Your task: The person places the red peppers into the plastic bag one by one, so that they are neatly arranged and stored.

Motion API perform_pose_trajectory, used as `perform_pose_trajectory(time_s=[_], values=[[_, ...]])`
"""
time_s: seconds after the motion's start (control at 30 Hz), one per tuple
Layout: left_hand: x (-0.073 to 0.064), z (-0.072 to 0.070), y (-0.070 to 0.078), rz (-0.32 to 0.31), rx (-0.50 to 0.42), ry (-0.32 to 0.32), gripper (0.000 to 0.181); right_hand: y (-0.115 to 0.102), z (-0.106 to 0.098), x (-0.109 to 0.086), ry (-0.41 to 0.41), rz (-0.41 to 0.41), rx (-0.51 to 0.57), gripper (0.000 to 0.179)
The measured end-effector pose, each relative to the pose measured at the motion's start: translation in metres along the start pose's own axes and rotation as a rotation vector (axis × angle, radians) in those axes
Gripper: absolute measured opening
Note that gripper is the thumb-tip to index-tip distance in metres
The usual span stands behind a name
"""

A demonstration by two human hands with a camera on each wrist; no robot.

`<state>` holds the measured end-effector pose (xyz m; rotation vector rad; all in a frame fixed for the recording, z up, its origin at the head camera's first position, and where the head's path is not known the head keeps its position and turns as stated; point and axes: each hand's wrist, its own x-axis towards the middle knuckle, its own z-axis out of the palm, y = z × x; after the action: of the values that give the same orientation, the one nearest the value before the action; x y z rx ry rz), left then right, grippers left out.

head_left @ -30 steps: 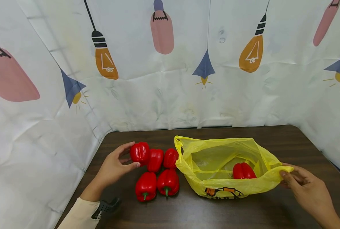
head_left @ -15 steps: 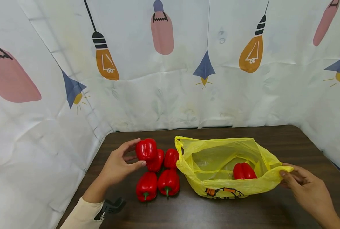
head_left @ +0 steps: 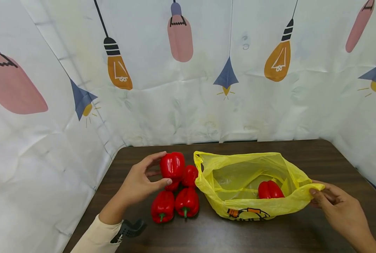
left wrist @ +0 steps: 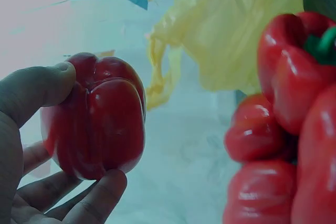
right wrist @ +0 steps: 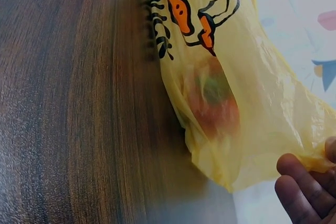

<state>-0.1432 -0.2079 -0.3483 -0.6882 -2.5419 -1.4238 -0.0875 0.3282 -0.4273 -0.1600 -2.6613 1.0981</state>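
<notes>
In my left hand (head_left: pixel 140 182) a red bell pepper (head_left: pixel 172 165) is gripped between thumb and fingers, raised above the other peppers. The left wrist view shows this bell pepper (left wrist: pixel 100 119) with the thumb on one side and fingertips on the other. My right hand (head_left: pixel 341 207) pinches the right rim of a yellow plastic bag (head_left: pixel 238 205), whose mouth gapes. Inside the bag lies one red bell pepper (head_left: pixel 270 189); in the right wrist view it shows dimly through the plastic (right wrist: pixel 262 103).
Several red bell peppers stand grouped left of the bag, including a front left pepper (head_left: pixel 162 205), a front right pepper (head_left: pixel 187 202) and a back pepper (head_left: pixel 189 175). Another is mostly hidden behind the held one. The dark wooden table (head_left: pixel 213 235) meets a patterned curtain (head_left: pixel 175 102) behind.
My left hand has lifted its bell pepper slightly and carried it right, towards the bag. The right hand and the bag have stayed in place.
</notes>
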Motion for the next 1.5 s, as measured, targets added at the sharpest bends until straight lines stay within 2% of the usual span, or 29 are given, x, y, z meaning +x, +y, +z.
perform_pose_trajectory(time_s=[0.3,0.47,0.63,0.87,1.17,1.37,1.5], values=[[0.007,0.01,0.015,0.035,-0.011,-0.014,0.075,0.0,-0.001,0.001,-0.005,0.008,-0.003,0.053],[0.015,0.017,0.023,0.059,-0.063,-0.037,0.075,-0.001,0.0,0.002,-0.006,-0.01,0.019,0.051],[0.021,0.026,0.031,0.083,-0.096,-0.057,0.075,0.0,0.001,0.002,0.001,-0.013,0.018,0.051],[0.027,0.041,0.039,0.108,-0.09,-0.094,0.074,-0.001,0.003,0.002,0.011,-0.034,0.023,0.049],[0.034,0.064,0.047,0.103,-0.146,-0.171,0.073,-0.001,0.003,0.001,0.003,-0.007,0.015,0.051],[0.039,0.077,0.05,0.087,-0.232,-0.207,0.073,-0.001,0.002,0.0,-0.007,0.013,0.0,0.053],[0.043,0.086,0.05,0.098,-0.241,-0.217,0.074,-0.001,0.002,0.0,-0.007,0.006,-0.003,0.053]])
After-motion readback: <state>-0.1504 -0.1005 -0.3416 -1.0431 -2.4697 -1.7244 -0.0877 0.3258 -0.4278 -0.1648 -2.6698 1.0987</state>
